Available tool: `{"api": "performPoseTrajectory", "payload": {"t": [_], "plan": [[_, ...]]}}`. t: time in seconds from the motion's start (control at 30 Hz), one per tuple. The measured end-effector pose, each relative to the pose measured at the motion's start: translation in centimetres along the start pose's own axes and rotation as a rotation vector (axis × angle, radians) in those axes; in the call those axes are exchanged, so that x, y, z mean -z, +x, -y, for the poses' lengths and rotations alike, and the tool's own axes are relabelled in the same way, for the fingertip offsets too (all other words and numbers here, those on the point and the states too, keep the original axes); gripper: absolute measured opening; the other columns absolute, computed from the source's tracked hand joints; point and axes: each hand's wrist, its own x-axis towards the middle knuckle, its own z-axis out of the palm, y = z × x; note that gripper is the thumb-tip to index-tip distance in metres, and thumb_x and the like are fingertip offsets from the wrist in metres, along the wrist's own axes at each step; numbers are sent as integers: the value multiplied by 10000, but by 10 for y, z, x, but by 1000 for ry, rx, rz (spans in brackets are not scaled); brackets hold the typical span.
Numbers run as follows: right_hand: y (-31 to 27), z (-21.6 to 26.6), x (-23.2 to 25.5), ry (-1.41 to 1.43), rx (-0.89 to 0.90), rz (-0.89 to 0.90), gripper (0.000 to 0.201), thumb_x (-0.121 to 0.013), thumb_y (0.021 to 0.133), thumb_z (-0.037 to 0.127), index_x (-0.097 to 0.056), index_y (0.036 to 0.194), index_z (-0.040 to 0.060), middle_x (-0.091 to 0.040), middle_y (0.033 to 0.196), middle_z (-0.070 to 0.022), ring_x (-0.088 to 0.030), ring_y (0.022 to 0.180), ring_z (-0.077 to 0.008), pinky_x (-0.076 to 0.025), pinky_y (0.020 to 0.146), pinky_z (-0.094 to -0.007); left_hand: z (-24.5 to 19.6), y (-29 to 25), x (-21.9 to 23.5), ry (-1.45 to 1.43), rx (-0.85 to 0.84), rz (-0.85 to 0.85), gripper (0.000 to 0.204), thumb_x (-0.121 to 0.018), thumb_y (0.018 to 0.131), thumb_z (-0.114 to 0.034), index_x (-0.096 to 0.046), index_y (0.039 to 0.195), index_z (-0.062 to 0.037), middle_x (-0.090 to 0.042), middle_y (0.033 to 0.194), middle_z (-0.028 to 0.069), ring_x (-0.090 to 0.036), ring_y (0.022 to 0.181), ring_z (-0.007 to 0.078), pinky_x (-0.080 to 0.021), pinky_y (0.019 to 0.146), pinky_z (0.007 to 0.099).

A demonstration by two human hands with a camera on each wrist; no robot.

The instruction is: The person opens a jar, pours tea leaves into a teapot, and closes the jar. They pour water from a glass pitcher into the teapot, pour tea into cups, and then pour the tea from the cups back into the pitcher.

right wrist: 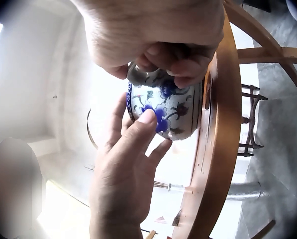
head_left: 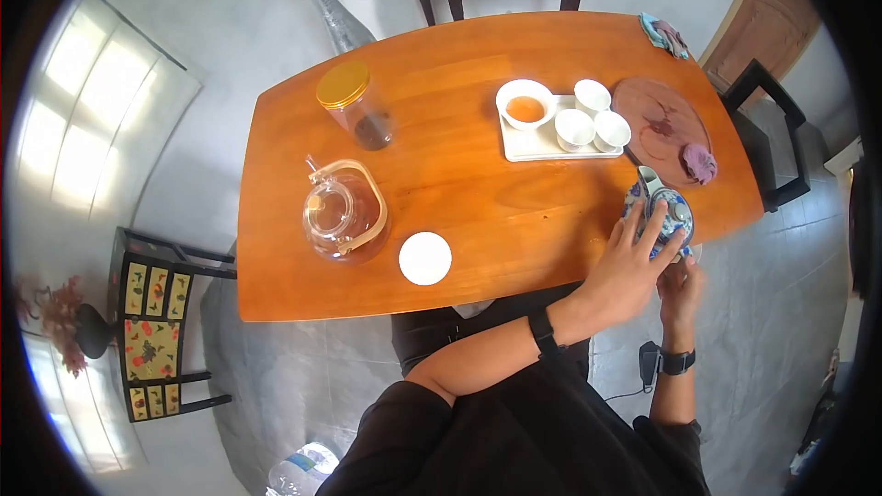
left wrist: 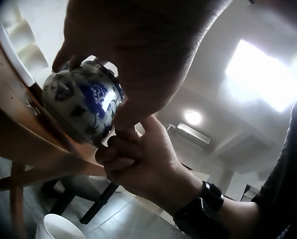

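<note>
A blue-and-white floral teapot (head_left: 681,225) is at the right front edge of the table. My left hand (head_left: 627,274) reaches across with its fingers spread over the pot. In the right wrist view, the left thumb (right wrist: 147,117) presses the painted side, with other fingers stretched along the rim and under the belly. Curled fingers of my right hand (right wrist: 183,62) grip the teapot's handle (right wrist: 135,74). In the left wrist view, that right hand (left wrist: 143,154) sits close below the left. Beyond the pot lies a round brown board (head_left: 643,110) with a crumpled mauve cloth (head_left: 699,163).
A white tray (head_left: 542,149) carries a bowl of amber tea (head_left: 525,110) and several white cups (head_left: 575,129). Leftward stand a glass kettle (head_left: 335,220), a gold-lidded jar (head_left: 354,106) and a white disc (head_left: 425,258). Folded cloths (head_left: 663,35) lie at the far right corner.
</note>
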Motion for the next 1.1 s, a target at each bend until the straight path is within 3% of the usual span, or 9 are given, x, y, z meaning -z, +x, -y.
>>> {"api": "performPoseTrajectory", "payload": {"t": [0.07,0.3,0.37,0.6,0.7,0.8,0.87,1.0,1.1], "plan": [[8,-8,8,-20,86,98,470,-541,1011,344,-358,621,156,-329,535,48,-363,441,-100,-350,408,-271,4,1,-3,-2,-5,0,662,-665,834,-74,-474,1468,-51,-241,1576,339,-292,1382,619,-344,1097,659],[18,-16,7,-17,77,114,449,-532,1028,333,-377,647,151,-331,556,49,-366,455,-97,-347,414,-269,15,1,-8,-26,-25,2,712,-684,825,-69,-439,1493,-64,-220,1584,338,-289,1386,624,-331,1111,666],[18,-14,5,-80,72,122,465,-464,1021,398,-372,639,149,-349,555,38,-384,481,-112,-310,451,-272,16,2,-8,-20,-21,2,709,-683,827,-69,-440,1493,-68,-219,1586,336,-288,1387,622,-331,1111,666],[20,-21,7,-30,104,143,455,-525,1026,354,-381,648,145,-328,557,37,-356,463,-107,-348,427,-275,20,-1,-9,-10,-23,7,708,-665,839,-58,-435,1508,-91,-196,1605,321,-272,1401,617,-331,1107,675],[16,-10,1,-91,101,177,462,-502,1031,382,-404,659,126,-375,571,18,-439,495,-132,-392,436,-288,21,-2,-11,39,-14,26,715,-662,845,-58,-430,1519,-107,-182,1616,315,-252,1418,614,-330,1103,680],[12,3,-1,-134,-10,134,466,-482,1036,423,-443,700,103,-475,623,-12,-553,570,-165,-475,475,-295,22,-4,-14,29,-17,3,722,-664,849,-63,-426,1528,-120,-169,1625,307,-235,1431,611,-332,1098,683],[10,19,2,-264,-150,245,474,-478,1044,468,-505,775,80,-584,710,-46,-653,685,-189,-541,529,-302,22,-4,-12,37,-15,17,721,-667,852,-68,-425,1530,-122,-167,1627,302,-229,1434,611,-332,1097,685],[3,45,-5,-404,-206,292,498,-477,1043,521,-549,834,75,-646,782,-73,-685,714,-193,-558,550,-303,22,-4,-8,1,-20,20,702,-672,863,-82,-438,1523,-120,-166,1632,291,-216,1441,612,-324,1095,692],[-3,50,-11,-468,-193,230,396,-498,1066,440,-603,959,73,-672,880,-65,-676,653,-153,-517,511,-249,18,-11,5,35,-22,4,678,-688,863,-105,-466,1503,-116,-184,1626,294,-210,1455,595,-306,1104,694]]}}
